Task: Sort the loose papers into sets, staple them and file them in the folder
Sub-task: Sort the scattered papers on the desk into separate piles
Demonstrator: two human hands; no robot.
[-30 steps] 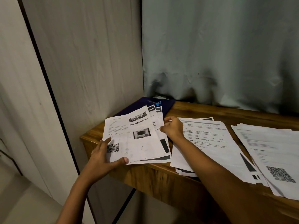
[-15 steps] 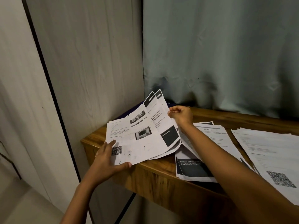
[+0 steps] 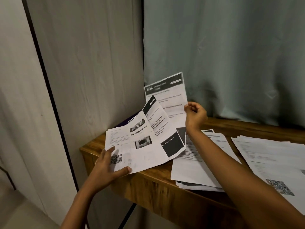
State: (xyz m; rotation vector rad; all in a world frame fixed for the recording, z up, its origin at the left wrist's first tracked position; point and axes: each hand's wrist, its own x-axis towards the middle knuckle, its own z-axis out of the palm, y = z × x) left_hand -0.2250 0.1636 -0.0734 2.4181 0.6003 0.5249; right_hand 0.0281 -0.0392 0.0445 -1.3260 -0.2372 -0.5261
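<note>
Head cam — L hand (image 3: 105, 169) grips thin printed sheets (image 3: 142, 151), R hand (image 3: 195, 116) pinches one limp page (image 3: 166, 96).

You have a fanned set (image 3: 140, 146) of printed sheets tilted up over the desk's (image 3: 158, 184) near left corner, its top page showing photos and a QR code. Behind it, one sheet (image 3: 166, 96) headed 3638 stands nearly upright. A middle stack (image 3: 198, 164) and a right stack (image 3: 270, 156) lie flat. A sliver of dark folder (image 3: 123, 123) shows far left
</note>
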